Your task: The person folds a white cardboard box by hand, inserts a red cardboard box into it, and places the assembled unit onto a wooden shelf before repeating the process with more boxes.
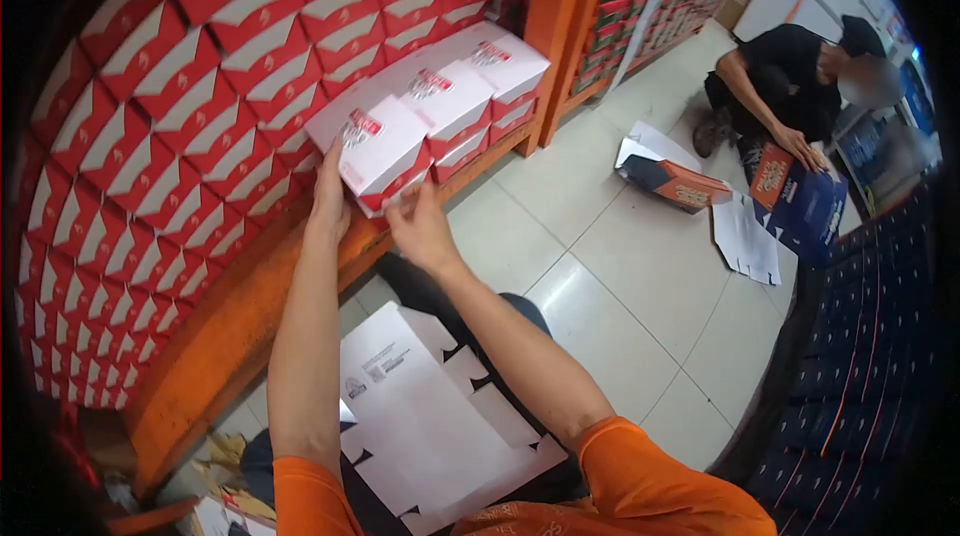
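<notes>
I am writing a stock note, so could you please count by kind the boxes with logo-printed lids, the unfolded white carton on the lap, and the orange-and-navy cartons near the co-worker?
Boxes with logo-printed lids: 3
Unfolded white carton: 1 visible
Orange-and-navy cartons: 2
Total: 6

Wall of boxes: red, white panels, repeating in rows. Nearest boxes: white lids, red-and-black print, red lower sides. Shelf beam, our sleeves: orange. Flat carton: white, dark print. Floor tiles: pale, darker grid lines. We log right-hand stacks as navy.
</notes>
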`<action>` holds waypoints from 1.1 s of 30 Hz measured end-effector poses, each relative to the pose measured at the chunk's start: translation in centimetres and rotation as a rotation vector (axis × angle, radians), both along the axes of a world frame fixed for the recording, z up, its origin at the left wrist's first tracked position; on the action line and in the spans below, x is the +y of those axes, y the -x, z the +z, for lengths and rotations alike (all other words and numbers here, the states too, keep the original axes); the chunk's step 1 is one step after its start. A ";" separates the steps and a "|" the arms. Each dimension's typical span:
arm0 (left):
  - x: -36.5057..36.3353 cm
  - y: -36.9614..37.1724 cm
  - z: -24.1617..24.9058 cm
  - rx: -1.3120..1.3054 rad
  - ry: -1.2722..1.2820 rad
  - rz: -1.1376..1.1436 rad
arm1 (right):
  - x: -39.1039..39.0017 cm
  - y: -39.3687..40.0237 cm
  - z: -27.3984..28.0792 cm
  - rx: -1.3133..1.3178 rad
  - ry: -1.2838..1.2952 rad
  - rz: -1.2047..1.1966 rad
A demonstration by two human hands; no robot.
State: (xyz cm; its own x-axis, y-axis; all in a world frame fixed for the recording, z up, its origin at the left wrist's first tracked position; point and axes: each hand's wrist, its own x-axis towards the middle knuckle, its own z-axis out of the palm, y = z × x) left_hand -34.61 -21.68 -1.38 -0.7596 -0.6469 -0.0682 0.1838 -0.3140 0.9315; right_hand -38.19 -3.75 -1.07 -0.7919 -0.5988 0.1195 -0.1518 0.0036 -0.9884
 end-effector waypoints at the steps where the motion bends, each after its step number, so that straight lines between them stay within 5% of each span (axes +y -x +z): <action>1: 0.2 -0.1 0.9 0.018 0.019 -0.021 | 0.5 -0.1 0.2 0.039 -0.068 -0.017; 4: 0.8 -0.9 2.3 0.001 -0.015 0.053 | 5.8 -1.9 1.3 0.167 -0.050 0.045; 8: 8.2 -7.4 5.0 -0.238 0.351 0.447 | 19.2 -6.8 5.7 0.211 -0.463 0.020; 10: 15.1 -13.0 1.7 -0.276 0.333 0.456 | 24.7 -10.0 3.6 0.304 -0.680 0.063; 12: 25.3 -18.7 -5.0 -0.453 0.792 0.228 | 26.5 -13.3 2.8 0.418 -0.581 0.137; 13: 30.6 -19.4 -1.1 -0.528 0.256 0.043 | 27.8 -15.1 3.0 0.527 -0.482 0.213; 15: 35.4 -20.9 -2.5 -0.543 0.683 0.080 | 28.6 -16.3 3.2 0.463 -0.492 0.432; 17: 35.5 -21.9 -2.6 -0.435 0.122 0.071 | 28.9 -15.4 2.6 0.374 -0.447 0.429; 21: 33.9 -23.9 -1.3 -0.380 0.059 -0.072 | 29.0 -14.8 2.2 0.173 -0.409 0.534; 23: 33.7 -24.6 -1.7 -0.386 -0.192 -0.081 | 28.6 -14.7 2.2 -0.101 -0.472 0.495; 26: 34.0 -25.0 -1.4 -0.418 -0.363 -0.272 | 28.4 -14.7 1.7 0.015 -0.462 0.495; 29: 33.4 -26.3 -0.8 -0.496 -0.124 -0.316 | 29.3 -13.7 1.6 -0.239 -0.619 0.468; 30: 33.3 -26.7 0.2 -0.487 -0.117 -0.313 | 29.3 -13.3 1.6 -0.170 -0.576 0.365; 31: 33.4 -27.4 1.7 -0.372 -0.308 -0.044 | 29.3 -13.2 2.7 -0.162 -0.570 0.362; 32: 33.4 -28.1 3.4 -0.250 -0.496 0.223 | 29.2 -13.3 4.7 0.140 -0.466 0.325; 33: 33.1 -28.3 4.9 -0.240 -0.487 0.225 | 29.1 -13.5 5.9 0.444 -0.350 0.286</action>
